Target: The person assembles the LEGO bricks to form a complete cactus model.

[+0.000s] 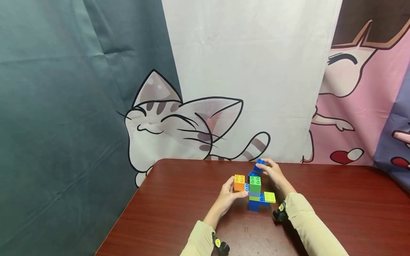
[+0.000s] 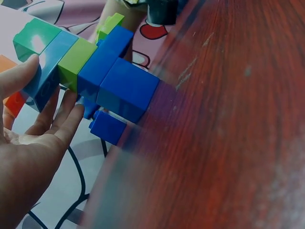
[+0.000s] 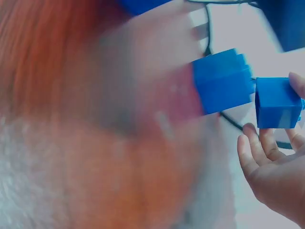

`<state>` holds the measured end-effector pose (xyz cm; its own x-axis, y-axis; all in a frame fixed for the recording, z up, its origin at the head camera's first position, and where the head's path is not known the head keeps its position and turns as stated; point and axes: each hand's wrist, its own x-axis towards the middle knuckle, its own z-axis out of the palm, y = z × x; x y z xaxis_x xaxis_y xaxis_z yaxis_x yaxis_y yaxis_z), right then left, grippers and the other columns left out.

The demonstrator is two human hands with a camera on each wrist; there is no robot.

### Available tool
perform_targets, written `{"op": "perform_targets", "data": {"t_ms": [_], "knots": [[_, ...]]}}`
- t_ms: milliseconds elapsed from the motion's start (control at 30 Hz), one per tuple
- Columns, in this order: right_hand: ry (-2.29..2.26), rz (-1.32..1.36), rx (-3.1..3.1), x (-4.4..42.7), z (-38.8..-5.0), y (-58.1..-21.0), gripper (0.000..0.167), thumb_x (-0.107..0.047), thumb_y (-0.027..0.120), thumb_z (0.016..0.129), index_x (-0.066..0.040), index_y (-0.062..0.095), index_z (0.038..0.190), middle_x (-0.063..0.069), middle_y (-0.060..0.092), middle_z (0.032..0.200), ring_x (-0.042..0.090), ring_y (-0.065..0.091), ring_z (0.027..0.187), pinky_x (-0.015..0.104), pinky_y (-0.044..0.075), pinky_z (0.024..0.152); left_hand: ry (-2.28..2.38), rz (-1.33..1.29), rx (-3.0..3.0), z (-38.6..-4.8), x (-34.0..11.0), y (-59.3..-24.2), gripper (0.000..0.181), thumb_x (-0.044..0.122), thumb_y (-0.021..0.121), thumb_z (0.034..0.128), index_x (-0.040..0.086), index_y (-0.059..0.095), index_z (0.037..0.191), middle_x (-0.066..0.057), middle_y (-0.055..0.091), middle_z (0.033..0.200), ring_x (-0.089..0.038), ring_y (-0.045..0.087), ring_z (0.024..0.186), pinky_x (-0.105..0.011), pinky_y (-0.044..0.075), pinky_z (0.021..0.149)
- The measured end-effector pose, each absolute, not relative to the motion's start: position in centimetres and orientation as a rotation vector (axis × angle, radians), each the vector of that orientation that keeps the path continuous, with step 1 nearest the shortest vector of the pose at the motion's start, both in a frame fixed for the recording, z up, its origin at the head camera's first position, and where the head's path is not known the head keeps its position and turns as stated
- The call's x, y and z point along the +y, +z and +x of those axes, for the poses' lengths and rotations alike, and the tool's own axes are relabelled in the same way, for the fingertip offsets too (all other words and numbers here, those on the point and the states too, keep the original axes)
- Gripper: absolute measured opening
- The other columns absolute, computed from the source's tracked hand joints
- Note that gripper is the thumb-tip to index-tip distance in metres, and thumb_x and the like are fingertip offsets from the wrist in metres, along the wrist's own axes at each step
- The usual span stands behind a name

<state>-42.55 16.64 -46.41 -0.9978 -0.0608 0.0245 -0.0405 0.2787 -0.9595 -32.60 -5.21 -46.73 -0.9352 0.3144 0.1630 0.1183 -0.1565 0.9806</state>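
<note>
A toy brick build (image 1: 254, 186) stands upright on the table, with a green brick (image 1: 255, 184) on top, an orange brick (image 1: 239, 182) at its left and a lime brick (image 1: 269, 197) at its right. My left hand (image 1: 225, 197) holds its left side; in the left wrist view the thumb lies on the light blue brick (image 2: 45, 71), fingers on the far side. Behind the build, my right hand (image 1: 272, 172) pinches a blue brick (image 3: 279, 102) between thumb and fingers, off the table. Another blue brick (image 3: 223, 82) stands close to it, partly hidden by the build in the head view.
The reddish-brown table (image 1: 179, 209) ends just behind the right hand. A printed cloth (image 1: 256, 71) with a cartoon cat hangs along that far edge. Dark wrist cameras (image 1: 280, 213) sit at both sleeves.
</note>
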Motion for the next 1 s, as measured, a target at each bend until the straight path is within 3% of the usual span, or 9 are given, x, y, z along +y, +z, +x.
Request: {"op": "perform_targets", "data": {"t_ms": [133,233,400,733,1000], "knots": [[-1.977,-0.167,2.412,17.3,-41.3,-44.7,0.057,-0.038,0.058,0.097,0.000,0.043,0.137,0.011,0.056,0.120,0.008,0.065,0.092,0.034,0.056,0.092,2.229,0.503,1.978,-32.7,-5.1,-46.6,0.055,0.002,0.070,0.0845,0.003,0.048,0.135,-0.027,0.055,0.131,-0.008,0.058,0.106,-0.021,0.048,0.097],[-2.066,-0.233,2.333,17.7,-40.0,-43.5,0.053,-0.035,0.057,0.098,0.001,0.044,0.135,0.000,0.060,0.109,0.008,0.068,0.084,0.029,0.058,0.084,2.226,0.503,2.013,-32.7,-5.0,-46.4,0.054,0.001,0.070,0.0846,0.002,0.049,0.134,-0.021,0.060,0.125,-0.009,0.058,0.104,-0.020,0.049,0.095],[-2.252,-0.327,2.185,18.3,-37.9,-42.1,0.032,-0.024,0.054,0.100,-0.005,0.049,0.126,-0.011,0.058,0.100,0.009,0.069,0.085,0.025,0.058,0.081,2.236,0.504,2.022,-32.7,-5.1,-46.5,0.054,0.000,0.071,0.0834,0.001,0.049,0.133,-0.010,0.063,0.116,-0.008,0.058,0.100,-0.016,0.049,0.090],[-2.272,-0.365,2.147,19.8,-33.7,-42.0,0.015,-0.019,0.052,0.101,-0.022,0.054,0.115,-0.010,0.055,0.106,0.005,0.064,0.089,0.023,0.057,0.080,2.216,0.515,2.048,-32.5,-4.8,-47.1,0.052,0.002,0.071,0.0843,0.002,0.050,0.132,-0.005,0.063,0.111,-0.008,0.059,0.100,-0.015,0.049,0.090],[-2.104,-0.349,2.271,19.8,-32.3,-42.2,0.039,-0.026,0.052,0.101,-0.002,0.045,0.131,-0.004,0.053,0.110,0.009,0.063,0.094,0.024,0.057,0.083,2.221,0.495,2.056,-32.6,-5.0,-46.7,0.054,-0.001,0.071,0.0831,0.001,0.049,0.132,-0.011,0.062,0.115,-0.009,0.058,0.100,-0.017,0.049,0.092]]}}
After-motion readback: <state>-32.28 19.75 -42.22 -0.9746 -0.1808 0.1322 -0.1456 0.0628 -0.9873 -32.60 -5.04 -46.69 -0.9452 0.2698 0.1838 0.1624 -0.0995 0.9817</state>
